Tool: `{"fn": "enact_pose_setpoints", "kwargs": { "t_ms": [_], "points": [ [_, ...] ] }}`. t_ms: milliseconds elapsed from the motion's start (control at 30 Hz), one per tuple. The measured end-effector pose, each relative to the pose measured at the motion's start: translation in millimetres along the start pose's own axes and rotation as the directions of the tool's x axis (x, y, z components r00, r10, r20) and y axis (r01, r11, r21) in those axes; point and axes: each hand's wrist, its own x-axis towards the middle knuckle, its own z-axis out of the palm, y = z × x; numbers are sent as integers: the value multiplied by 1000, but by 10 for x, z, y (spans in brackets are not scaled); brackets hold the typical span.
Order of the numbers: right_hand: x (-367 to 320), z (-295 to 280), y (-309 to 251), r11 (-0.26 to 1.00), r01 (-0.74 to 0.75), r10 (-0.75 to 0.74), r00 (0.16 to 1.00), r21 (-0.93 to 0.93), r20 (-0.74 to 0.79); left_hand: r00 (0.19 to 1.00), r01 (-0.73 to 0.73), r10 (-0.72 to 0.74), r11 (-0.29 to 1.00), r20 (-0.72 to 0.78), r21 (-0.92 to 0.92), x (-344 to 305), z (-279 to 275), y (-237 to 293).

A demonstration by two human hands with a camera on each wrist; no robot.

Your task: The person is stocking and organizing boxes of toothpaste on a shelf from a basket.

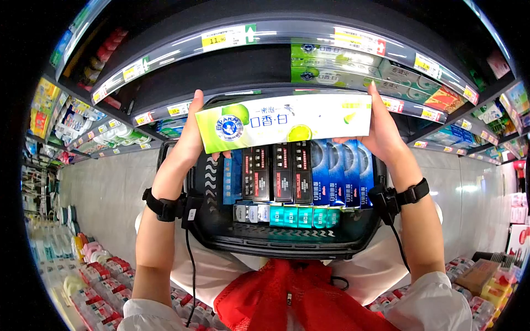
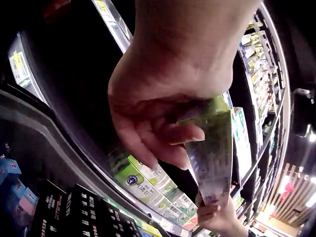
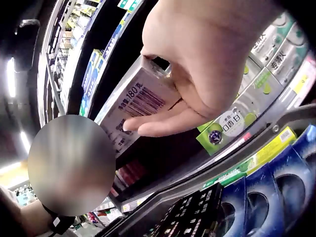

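Observation:
A long white and lime-green toothpaste box (image 1: 326,116) is held level above a black basket (image 1: 221,237), its printed front facing up. My left hand (image 1: 190,135) grips the left end, thumb along the side and fingers under it. On the opposite end my right hand (image 1: 385,132) holds on, its thumb pointing up. The right wrist view shows the box's end panel (image 3: 140,101) with a barcode against the fingers. Inside the basket stand black boxes (image 1: 282,176), blue boxes (image 1: 337,176) and smaller teal boxes (image 1: 298,217).
Ahead is a dark shelf with price tags (image 1: 218,39). Matching lime-green boxes (image 1: 314,75) are stacked on its right part, beside grey-green boxes (image 1: 406,74). Plastic-wrapped red-labelled goods (image 1: 102,284) lie low at the left. Grey tiled floor (image 1: 441,182) shows on both sides.

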Motion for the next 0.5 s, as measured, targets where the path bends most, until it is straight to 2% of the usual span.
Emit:
{"fn": "enact_pose_setpoints", "kwargs": {
  "t_ms": [67, 167, 200, 267, 300, 333, 400, 500],
  "points": [
    [-7, -74, 39, 1000, -18, 17, 998, 22, 57, 998, -33, 33, 999, -53, -2, -36, 26, -4],
    [-18, -183, 82, 969, -126, 52, 945, 213, 324, 996, -53, 53, 999, -71, 10, -64, 39, -42],
    [-27, -180, 93, 969, -130, 55, 943, 210, 327, 993, -73, 76, 997, -94, 36, -70, 30, -64],
    [-68, -167, 118, 967, -127, 74, 969, 221, 234, 994, -59, 61, 998, -91, 17, -63, 1, -107],
    [-54, -238, 153, 961, -153, 77, 948, 232, 310, 992, -53, 53, 999, -110, 5, -60, 0, -121],
    [-53, -241, 169, 960, -155, 79, 948, 232, 309, 991, -46, 45, 999, -128, -5, -51, 0, -134],
    [-60, -238, 182, 951, -158, 61, 939, 267, 339, 997, -43, 43, 999, -69, 1, -18, -54, -143],
    [-43, -229, 173, 952, -141, 26, 921, 271, 388, 974, -100, 98, 995, -202, -1, 5, 14, -91]
  ]
}}
